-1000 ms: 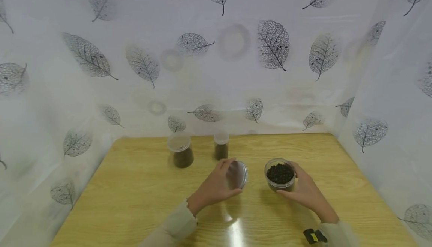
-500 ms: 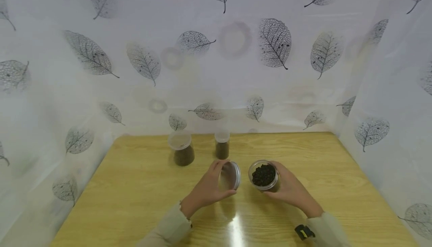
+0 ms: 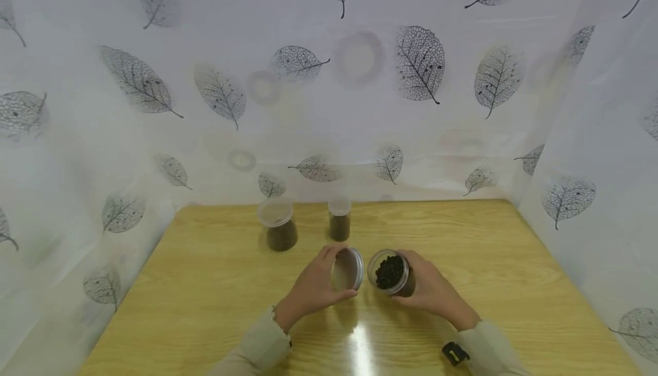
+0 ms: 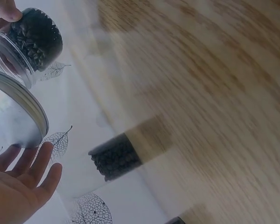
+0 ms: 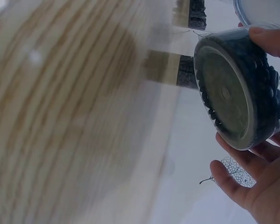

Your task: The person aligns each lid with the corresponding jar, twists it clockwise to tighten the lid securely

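My left hand (image 3: 312,286) holds a clear, round jar (image 3: 341,271) on its side, mouth turned right; no contents show in it. To its right, my right hand (image 3: 433,288) grips a clear jar (image 3: 408,286) of dark granules (image 3: 389,272), tilted with its mouth toward the left jar. The two rims are close, with a small gap in the head view. In the left wrist view the granules (image 4: 35,39) lie inside the tilted jar. The right wrist view shows its round base (image 5: 226,93), fingers and thumb around the wall.
A wide jar (image 3: 281,233) and a narrow jar (image 3: 339,224), both partly filled with dark contents, stand at the back of the wooden table (image 3: 205,307). Behind them hangs a white sheet (image 3: 329,119) printed with leaves.
My right hand has moved left with the granule jar and tilted it further toward the other jar. The left hand has shifted slightly left, turning its jar more sideways.
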Demonstrator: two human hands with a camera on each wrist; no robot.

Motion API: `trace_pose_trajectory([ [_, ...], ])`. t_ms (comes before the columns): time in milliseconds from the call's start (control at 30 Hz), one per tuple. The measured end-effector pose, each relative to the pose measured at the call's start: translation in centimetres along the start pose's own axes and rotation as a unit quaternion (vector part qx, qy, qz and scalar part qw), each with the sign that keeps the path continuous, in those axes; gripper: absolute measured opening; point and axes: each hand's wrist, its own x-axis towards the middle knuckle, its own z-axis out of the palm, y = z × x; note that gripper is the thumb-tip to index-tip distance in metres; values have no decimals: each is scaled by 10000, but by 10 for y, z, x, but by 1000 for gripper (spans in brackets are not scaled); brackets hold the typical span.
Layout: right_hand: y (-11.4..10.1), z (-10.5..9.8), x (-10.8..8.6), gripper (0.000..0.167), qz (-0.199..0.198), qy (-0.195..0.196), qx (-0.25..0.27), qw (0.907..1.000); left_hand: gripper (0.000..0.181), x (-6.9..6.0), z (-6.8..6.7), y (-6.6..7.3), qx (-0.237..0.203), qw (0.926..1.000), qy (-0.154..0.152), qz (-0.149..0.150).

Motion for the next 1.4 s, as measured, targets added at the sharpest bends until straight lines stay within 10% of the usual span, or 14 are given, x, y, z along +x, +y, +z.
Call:
trace_pose_trajectory([
  [567, -2, 14, 2, 90, -429, -23, -309, 9986, 90, 7, 14, 0, 267, 9991, -295, -149],
  [1400, -12, 20, 9, 90, -420, -326, -462, 9975, 86, 16, 23, 8, 163, 9983, -387, 409],
])
